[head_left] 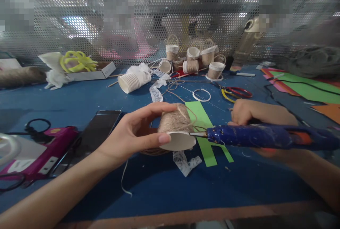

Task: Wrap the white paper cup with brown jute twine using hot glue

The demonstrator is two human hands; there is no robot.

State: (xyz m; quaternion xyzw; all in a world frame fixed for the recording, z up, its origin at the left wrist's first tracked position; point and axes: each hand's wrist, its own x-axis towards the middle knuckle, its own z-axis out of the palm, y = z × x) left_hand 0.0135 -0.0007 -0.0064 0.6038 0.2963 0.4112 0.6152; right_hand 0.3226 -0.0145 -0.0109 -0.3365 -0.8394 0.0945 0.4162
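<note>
A paper cup wound with brown twine (175, 121) is tilted in my left hand (140, 128), its fingers behind and thumb on the rim. The cup's white open end faces me. My right hand (252, 115) is closed around a blue glue gun (239, 136), its grip partly hidden. The metal nozzle meets the cup at its rim, on the right side. Loose twine runs off the cup. Light green paper strips (204, 140) and a scrap of white lace (186, 163) lie below and beside the cup.
Twine-wrapped cups (208, 57) stand at the back, near stacked paper cups (130, 82) and scissors (237, 92). A phone (98, 129) and a magenta power strip (50, 151) lie left. Coloured paper sheets (308, 87) are at right. A perforated metal panel (148, 20) rises behind.
</note>
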